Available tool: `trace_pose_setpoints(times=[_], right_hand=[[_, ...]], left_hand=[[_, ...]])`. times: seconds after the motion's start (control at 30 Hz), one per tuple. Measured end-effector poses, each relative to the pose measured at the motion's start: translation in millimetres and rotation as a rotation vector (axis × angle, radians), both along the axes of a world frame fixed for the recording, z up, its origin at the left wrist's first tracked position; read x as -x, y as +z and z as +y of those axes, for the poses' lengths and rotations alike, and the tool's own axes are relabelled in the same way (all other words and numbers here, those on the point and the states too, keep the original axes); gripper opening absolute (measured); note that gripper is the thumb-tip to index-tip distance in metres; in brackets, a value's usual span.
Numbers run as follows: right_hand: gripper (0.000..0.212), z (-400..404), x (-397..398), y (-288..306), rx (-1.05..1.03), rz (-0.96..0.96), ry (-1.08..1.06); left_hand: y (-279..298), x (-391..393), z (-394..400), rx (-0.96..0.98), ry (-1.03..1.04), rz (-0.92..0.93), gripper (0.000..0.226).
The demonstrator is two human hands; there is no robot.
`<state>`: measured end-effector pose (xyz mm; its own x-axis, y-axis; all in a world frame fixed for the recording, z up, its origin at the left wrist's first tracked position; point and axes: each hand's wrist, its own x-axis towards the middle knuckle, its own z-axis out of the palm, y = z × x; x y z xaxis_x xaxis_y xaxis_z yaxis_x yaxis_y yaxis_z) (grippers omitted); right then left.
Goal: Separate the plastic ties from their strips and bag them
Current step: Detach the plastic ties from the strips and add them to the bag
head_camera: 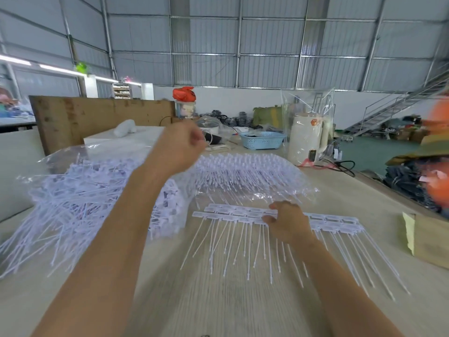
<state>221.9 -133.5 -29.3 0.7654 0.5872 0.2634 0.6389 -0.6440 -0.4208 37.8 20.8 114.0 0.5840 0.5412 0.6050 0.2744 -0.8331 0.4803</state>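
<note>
Head cam: big loose ties pile (97, 190) done, strips (233, 215) left; your R hand (289, 222) presses them, L hand (182, 144) clenched, contents unclear.

Flat strips of white plastic ties (243, 216) lie on the table with heads joined in rows and thin tails fanned toward the person, while loose white ties fill a clear plastic bag (80, 190) at left.
</note>
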Motion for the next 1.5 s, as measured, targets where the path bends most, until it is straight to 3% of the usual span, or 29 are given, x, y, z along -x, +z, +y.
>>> trace_pose_setpoints(times=[0.07,0.13,0.23,0.33,0.53,0.73,0.83,0.9,1.0,1.1,1.17,1.23,1.3,1.4,1.5], right_hand=[[0.052,-5,1,-5,0.21,-0.001,-0.03],[0.056,-7,2,-9,0.347,0.02,-0.013],[0.054,-12,-1,-5,0.404,0.057,0.039],[0.057,-13,-3,4,0.444,0.101,0.114],[0.046,-14,5,9,0.367,0.067,0.081],[0.036,-13,10,12,0.373,-0.174,-0.009],[0.03,-13,11,19,0.153,-0.299,-0.053],[0.027,-13,13,26,-0.137,-0.44,-0.074],[0.022,-15,19,40,-0.532,-0.737,-0.132],[0.019,-19,23,50,-0.64,-0.943,-0.238],[0.024,-22,22,50,-0.547,-0.858,-0.265],[0.034,-20,21,46,-0.335,-0.592,-0.187],[0.04,-15,24,42,-0.245,-0.294,0.028],[0.031,-2,35,39,-0.408,-0.047,0.36],[0.013,2,40,41,-0.581,-0.031,0.42]], left_hand=[[-16,-17,-26,0.148,-0.36,0.141,0.011],[-47,-39,-35,0.173,-0.461,0.434,0.024],[-94,-63,-29,-0.064,-0.247,0.848,0.033],[-117,-64,-13,-0.105,-0.029,0.994,0.04],[-116,-59,-4,-0.109,0.107,0.971,0.058],[-85,-59,-15,-0.237,0.137,0.935,0.038],[-74,-53,-11,-0.195,0.084,0.86,0.012],[-67,-49,-4,-0.095,0.002,0.721,0.005],[-57,-43,7,0.171,-0.135,0.371,0.008],[-49,-39,9,0.416,-0.237,0.02,0.022],[-46,-37,8,0.496,-0.278,-0.101,0.027],[-44,-37,4,0.408,-0.318,-0.1,0.028],[-44,-38,-6,0.291,-0.367,-0.042,0.03],[-45,-42,-23,0.256,-0.49,0.019,0.027],[-44,-43,-32,0.334,-0.567,-0.011,0.022]])
